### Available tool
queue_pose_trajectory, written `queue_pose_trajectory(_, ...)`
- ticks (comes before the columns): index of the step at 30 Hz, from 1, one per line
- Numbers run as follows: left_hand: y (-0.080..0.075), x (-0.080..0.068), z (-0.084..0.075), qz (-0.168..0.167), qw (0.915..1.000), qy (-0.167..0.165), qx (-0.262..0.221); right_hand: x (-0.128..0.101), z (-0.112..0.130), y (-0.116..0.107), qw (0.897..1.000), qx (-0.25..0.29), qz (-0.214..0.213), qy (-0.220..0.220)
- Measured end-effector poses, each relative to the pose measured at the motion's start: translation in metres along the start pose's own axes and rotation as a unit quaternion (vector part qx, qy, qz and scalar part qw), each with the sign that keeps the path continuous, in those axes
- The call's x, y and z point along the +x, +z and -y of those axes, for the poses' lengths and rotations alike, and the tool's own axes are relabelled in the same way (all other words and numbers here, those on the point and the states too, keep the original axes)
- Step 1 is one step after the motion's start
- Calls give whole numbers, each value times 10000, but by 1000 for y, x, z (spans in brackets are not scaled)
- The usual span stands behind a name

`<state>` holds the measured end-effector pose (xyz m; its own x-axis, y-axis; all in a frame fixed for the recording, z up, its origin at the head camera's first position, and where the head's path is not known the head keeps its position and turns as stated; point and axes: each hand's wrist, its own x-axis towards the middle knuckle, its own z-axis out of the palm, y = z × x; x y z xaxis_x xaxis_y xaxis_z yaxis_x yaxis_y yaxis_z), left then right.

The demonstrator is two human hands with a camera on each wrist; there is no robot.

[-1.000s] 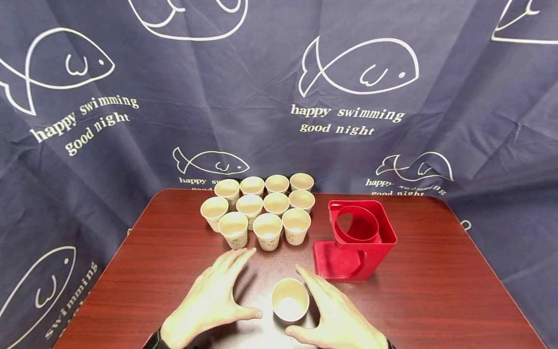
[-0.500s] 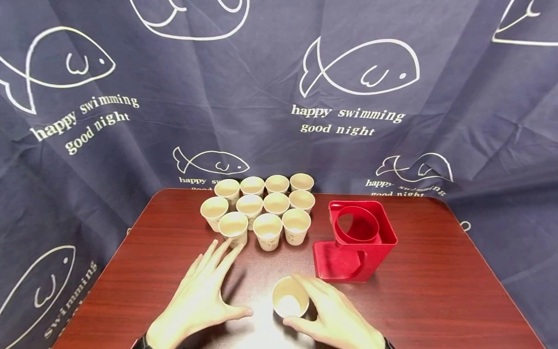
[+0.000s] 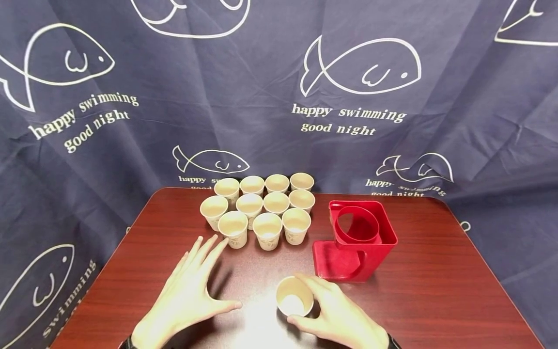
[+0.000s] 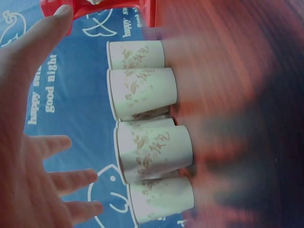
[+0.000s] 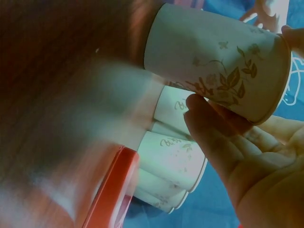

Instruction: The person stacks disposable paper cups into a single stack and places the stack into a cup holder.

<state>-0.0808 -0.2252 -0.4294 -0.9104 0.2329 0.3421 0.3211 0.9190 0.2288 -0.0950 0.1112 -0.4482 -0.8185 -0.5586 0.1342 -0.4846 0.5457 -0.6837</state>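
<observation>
A single paper cup (image 3: 295, 296) with a leaf print stands upright on the dark red table (image 3: 436, 291), near its front edge. My right hand (image 3: 318, 303) curls round this cup from the right, thumb at the near side and fingers behind it. The right wrist view shows the same cup (image 5: 218, 61) with my fingers (image 5: 213, 128) against its wall. My left hand (image 3: 205, 281) lies flat and spread just left of the cup, holding nothing. In the left wrist view this left hand (image 4: 33, 185) is open, facing the clustered cups (image 4: 147, 142).
Several matching paper cups (image 3: 261, 208) stand upright in a tight cluster at the table's back middle. A red plastic cup holder (image 3: 357, 237) with a round opening stands right of them. A dark blue fish-print cloth (image 3: 279, 97) hangs behind and around the table.
My right hand's fingers have closed round the single cup, which shifted slightly right. My left hand has drawn away to the left and back toward me, still spread.
</observation>
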Motion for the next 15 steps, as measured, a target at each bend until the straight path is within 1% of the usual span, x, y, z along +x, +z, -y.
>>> queue_pose_trajectory(4, -3, 3, 6, -225, 9997, 60, -57, 0, 1, -1, 10000, 75, -53, 5)
queue_pose_trajectory(7, -7, 4, 11, -328, 9994, -20, -108, -1, 1, -1, 9999, 108, -58, 120)
queue_pose_trajectory(11, -11, 6, 19, -414, 9987, -216, -204, -1, -1, 1, 9995, 234, -94, 209)
queue_pose_trajectory(15, -14, 11, 29, -469, 9967, -555, -357, -1, -3, 3, 9990, 381, -101, 233)
